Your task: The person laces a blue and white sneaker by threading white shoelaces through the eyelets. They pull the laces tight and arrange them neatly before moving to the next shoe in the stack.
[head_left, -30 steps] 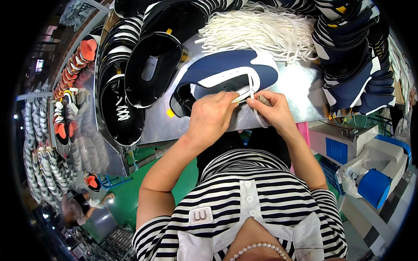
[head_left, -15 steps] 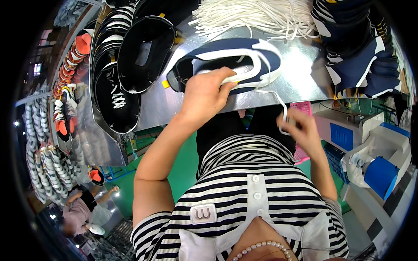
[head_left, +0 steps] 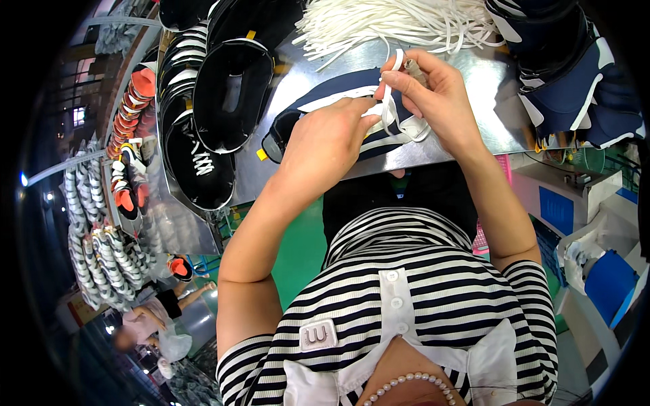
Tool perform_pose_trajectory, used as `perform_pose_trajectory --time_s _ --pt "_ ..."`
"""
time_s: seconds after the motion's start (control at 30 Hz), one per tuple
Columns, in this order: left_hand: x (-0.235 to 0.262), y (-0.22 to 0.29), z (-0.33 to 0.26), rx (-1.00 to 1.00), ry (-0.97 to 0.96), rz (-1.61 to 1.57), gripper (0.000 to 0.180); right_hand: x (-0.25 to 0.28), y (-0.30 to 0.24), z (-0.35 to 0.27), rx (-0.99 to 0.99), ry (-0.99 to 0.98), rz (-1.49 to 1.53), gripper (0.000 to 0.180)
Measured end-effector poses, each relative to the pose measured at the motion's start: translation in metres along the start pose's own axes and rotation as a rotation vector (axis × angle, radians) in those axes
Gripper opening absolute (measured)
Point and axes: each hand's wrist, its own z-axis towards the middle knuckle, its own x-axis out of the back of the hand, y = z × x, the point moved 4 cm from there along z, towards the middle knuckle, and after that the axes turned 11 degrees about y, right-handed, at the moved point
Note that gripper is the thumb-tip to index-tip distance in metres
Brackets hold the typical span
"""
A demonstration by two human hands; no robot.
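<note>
- Navy shoe upper (head_left: 338,91) with white trim is lying flat on the metal worktable (head_left: 487,122), just in front of the person's chest, largely covered by both hands.
- Head view, left hand (head_left: 325,145): it is resting palm-down on the middle of the navy shoe upper, fingers curled and pressing it to the table; fingertips are meeting the white lace (head_left: 391,111) near the right hand. Whether it is pinching the lace cannot be told.
- Head view, right hand (head_left: 433,98): it is closing thumb and forefinger on the white lace, lifting a short loop of it above the far end of the upper; the other fingers are folded loosely.
- Head view, white lace: it is running from the right hand's pinch down to the upper between the two hands.
- Head view, pile of loose white laces (head_left: 399,24): it is lying at the far edge of the table, just beyond the right hand.
- Head view, black shoe uppers (head_left: 223,95): they are stacking in an overlapping row to the left of the navy upper, some showing white stripes.
- Head view, stack of navy uppers (head_left: 575,81): it is sitting at the right end of the table, well apart from the hands.
- Head view, orange and grey shoes (head_left: 128,122): they are lining shelves at the far left.
</note>
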Motion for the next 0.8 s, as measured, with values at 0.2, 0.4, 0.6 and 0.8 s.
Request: perform_pose_trajectory --time_s 0.2,0.4,0.6,0.8 --pt "-0.004 -0.009 0.004 0.047 -0.088 -0.368 0.023 0.013 -0.006 0.008 -0.05 -0.099 0.127 0.015" --pt "-0.023 -0.012 0.012 0.099 -0.102 -0.323 0.023 0.012 0.013 0.021 0.007 0.02 0.03 0.015" --pt "-0.033 -0.019 0.013 0.228 0.018 -0.286 0.014 0.018 0.017 0.02 0.028 0.125 -0.073 0.023" --pt "-0.036 -0.026 0.013 0.206 0.092 -0.292 0.013 0.032 0.009 -0.027 0.091 0.114 -0.469 0.023"
